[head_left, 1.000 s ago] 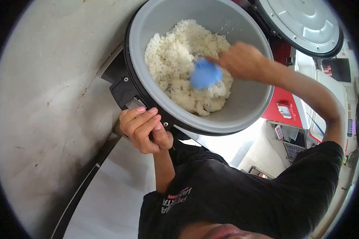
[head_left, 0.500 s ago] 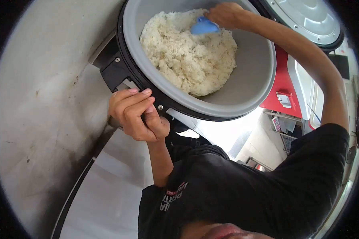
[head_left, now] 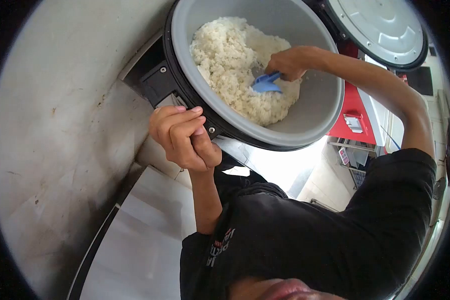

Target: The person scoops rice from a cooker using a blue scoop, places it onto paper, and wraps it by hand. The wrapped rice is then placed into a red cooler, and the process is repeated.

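Observation:
In the head view, my right hand [head_left: 288,63] is closed around the handle of a blue rice paddle [head_left: 268,83], low inside the grey pot [head_left: 319,102]. The paddle's end meets a heap of cooked white rice [head_left: 225,60], and part of its blade is hidden. My left hand [head_left: 184,136] is curled, thumb against fingers, beside the black outer rim [head_left: 177,75] of the rice cooker. Whatever those fingers hold, if anything, is hidden. The rice lies higher on the left and lower around the paddle.
The round metal lid [head_left: 380,27] stands raised at the upper right. A pale, stained wall [head_left: 50,125] rises on the left. Right of the pot is a red panel [head_left: 352,112], with a metal rack [head_left: 357,160] below it.
My right hand and the paddle have moved from the pot's far side down toward its middle, pushing into the rice. The view has shifted slightly; my left hand stays curled beside the rim.

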Tool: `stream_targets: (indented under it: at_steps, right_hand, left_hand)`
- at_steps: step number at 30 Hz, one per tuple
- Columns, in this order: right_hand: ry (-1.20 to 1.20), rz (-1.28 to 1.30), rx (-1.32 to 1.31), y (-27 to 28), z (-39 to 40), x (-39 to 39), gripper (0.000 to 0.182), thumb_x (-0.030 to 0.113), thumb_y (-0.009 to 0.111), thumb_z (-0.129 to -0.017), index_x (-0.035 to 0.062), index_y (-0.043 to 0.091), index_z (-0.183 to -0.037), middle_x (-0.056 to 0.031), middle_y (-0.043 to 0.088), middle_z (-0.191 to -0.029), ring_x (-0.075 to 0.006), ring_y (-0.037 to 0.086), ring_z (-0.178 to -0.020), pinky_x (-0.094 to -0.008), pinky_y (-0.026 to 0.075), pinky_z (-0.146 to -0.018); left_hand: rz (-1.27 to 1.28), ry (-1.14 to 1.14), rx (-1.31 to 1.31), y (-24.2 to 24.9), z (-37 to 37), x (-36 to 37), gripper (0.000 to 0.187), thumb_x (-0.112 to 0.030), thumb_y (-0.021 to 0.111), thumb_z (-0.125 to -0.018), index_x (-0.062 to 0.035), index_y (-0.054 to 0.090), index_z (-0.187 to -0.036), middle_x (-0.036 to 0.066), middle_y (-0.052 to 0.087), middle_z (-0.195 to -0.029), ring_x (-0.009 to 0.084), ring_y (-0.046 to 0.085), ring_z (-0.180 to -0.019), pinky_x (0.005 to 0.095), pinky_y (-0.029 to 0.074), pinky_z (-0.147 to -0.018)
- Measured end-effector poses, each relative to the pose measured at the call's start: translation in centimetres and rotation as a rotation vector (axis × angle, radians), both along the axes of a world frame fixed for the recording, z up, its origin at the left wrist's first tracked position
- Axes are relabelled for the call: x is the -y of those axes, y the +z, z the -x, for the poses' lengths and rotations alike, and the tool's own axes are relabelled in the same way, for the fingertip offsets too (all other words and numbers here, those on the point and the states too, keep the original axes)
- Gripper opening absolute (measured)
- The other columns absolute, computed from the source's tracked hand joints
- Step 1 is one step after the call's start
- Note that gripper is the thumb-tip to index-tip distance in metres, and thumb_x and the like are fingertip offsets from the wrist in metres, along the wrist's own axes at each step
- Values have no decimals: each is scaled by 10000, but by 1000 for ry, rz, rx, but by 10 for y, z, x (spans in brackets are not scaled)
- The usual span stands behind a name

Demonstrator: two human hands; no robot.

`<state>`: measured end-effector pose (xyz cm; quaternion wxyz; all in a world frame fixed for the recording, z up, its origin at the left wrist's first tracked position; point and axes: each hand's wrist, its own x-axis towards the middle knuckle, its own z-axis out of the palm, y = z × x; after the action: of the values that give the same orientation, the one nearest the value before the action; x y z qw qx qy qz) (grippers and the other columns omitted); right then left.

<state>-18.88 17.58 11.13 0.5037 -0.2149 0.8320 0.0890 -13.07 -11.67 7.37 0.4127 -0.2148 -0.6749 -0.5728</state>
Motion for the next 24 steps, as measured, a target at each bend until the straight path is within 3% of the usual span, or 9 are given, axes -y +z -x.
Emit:
stream_targets:
  at_steps: [2, 6, 10, 12, 13, 15, 18, 21, 24]
  right_hand:
    - [-126, 21, 74, -5, -8, 10, 290, 20, 582, -739, 13, 601, -1028, -118, 594, -652, -263, 590, -623, -390, 463, -551]
    - [-445, 53, 304, 10, -18, 33, 280, 68, 618, -766, 7, 609, -1039, -41, 545, -608, -149, 532, -533, -330, 433, -469]
    - [-667, 141, 440, 31, -12, 47, 363, 78, 621, -770, 17, 600, -1127, -31, 530, -599, -134, 510, -504, -307, 419, -439]
    - [-502, 178, 77, 54, -3, 46, 428, 83, 624, -790, 43, 572, -1213, -58, 590, -660, -164, 582, -554, -323, 450, -457]
    - [-521, 179, 84, 57, -12, 46, 428, 83, 624, -790, 43, 572, -1213, -58, 590, -660, -164, 582, -554, -323, 450, -457]
    - [128, 26, -724, 68, -25, 46, 449, 78, 631, -792, 88, 575, -1238, -101, 645, -764, -226, 652, -644, -362, 502, -495]
    - [145, -274, -809, 99, -23, 51, 386, 63, 642, -773, 79, 621, -1158, -144, 670, -905, -280, 680, -781, -396, 554, -619]
    - [37, -466, -794, 117, -24, 24, 343, 105, 550, -838, 2, 570, -1165, -140, 678, -817, -264, 681, -734, -341, 528, -561]
    - [-117, -574, -526, 65, -45, -4, 297, 36, 637, -754, 33, 646, -1051, -157, 673, -947, -293, 676, -856, -408, 557, -716]
  left_hand:
    - [-70, -29, -1, 0, 4, 2, 103, -102, 484, -758, -47, 523, -681, 77, 607, -758, 253, 536, -797, 395, 427, -784]
    - [-58, -79, 29, 2, 11, 10, 97, -89, 476, -744, -39, 518, -673, 87, 610, -764, 273, 554, -830, 402, 433, -807]
    - [-87, -176, 60, 3, 19, 10, 84, -72, 467, -719, -22, 510, -666, 104, 607, -733, 305, 567, -852, 419, 442, -825]
    - [-69, -185, 22, 5, 25, 9, 74, -59, 454, -695, -9, 502, -669, 116, 601, -705, 329, 568, -842, 435, 446, -830]
    - [-67, -203, 31, 3, 25, 10, 74, -59, 454, -695, -9, 502, -669, 116, 601, -705, 329, 568, -842, 435, 446, -830]
    - [-59, -213, 37, 0, 28, 11, 109, -57, 419, -693, 5, 509, -697, 149, 586, -750, 340, 556, -895, 485, 434, -855]
    - [-69, -219, -3, -1, 36, 11, 100, -57, 421, -683, 0, 503, -688, 134, 596, -736, 346, 559, -878, 475, 438, -861]
    - [-62, -189, -27, 0, 35, 11, 98, -63, 422, -678, -7, 503, -682, 115, 608, -724, 339, 566, -853, 461, 445, -864]
    - [-85, -205, -21, -3, 36, 10, 100, -60, 417, -688, -8, 502, -674, 118, 605, -720, 339, 568, -852, 472, 443, -874]
